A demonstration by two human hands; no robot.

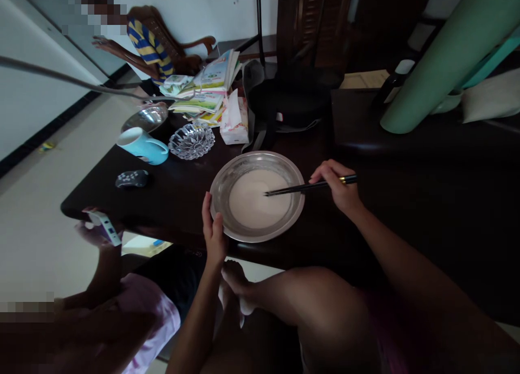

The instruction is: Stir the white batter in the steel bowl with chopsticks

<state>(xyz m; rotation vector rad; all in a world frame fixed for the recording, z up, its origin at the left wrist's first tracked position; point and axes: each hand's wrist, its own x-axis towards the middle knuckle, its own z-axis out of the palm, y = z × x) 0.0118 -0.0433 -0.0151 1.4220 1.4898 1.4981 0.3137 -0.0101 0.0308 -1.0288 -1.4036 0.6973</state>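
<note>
A wide metal bowl (221, 181) stands on the dark table near its front edge. Pale, milky batter-like liquid (254, 206) covers its bottom. My left hand (214, 234) grips the bowl's left rim, thumb on the near side and fingers along the outside. To the right of the bowl, my right hand (337, 187) is closed around a pair of black chopsticks (298, 188) with gold bands near the top. They slant down to the left over the rim, and their tips touch the liquid near its middle.
On the dark table (174, 200) are a light-blue mug (142, 145), a glass dish (192, 142), another metal bowl (148, 118), a game controller (132, 179), a tissue pack (235, 122), books (215, 76) and a black bag (288, 105). One person holds a phone (106, 227); another wears a striped shirt (150, 49).
</note>
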